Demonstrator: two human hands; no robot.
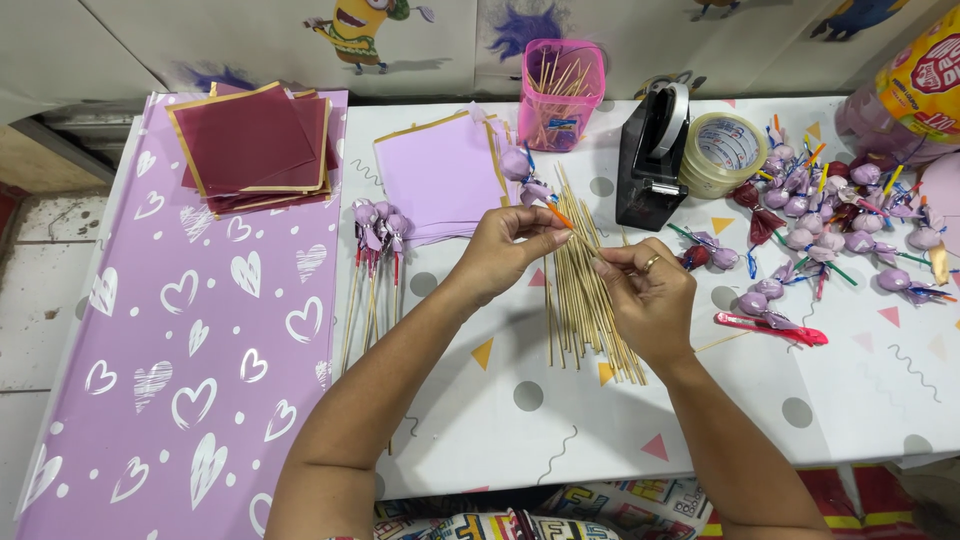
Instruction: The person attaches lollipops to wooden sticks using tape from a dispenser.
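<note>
Hands joining a wrapped sweet to a skewer above the stick pile

Skewers (585, 285) lie fanned in a loose pile at the centre of the frame, directly under both hands, so a fresh stick is always within reach. The left hand (505, 250) is closed, pinching a lilac-wrapped lollipop (522, 175) by its orange stick, with the wrapped head pointing up and away. The right hand (650, 290) is also closed, its fingertips pressed around the near end of what looks like a single skewer; the exact contact is too small to tell. Finished lollipops on sticks (378, 235) rest left of centre, kept apart from the loose sweets (835, 215) heaped at the upper right. A black tape dispenser (650, 155) stands just above the right hand, close by. Lilac paper squares (440, 180) sit beside the left hand.
</note>
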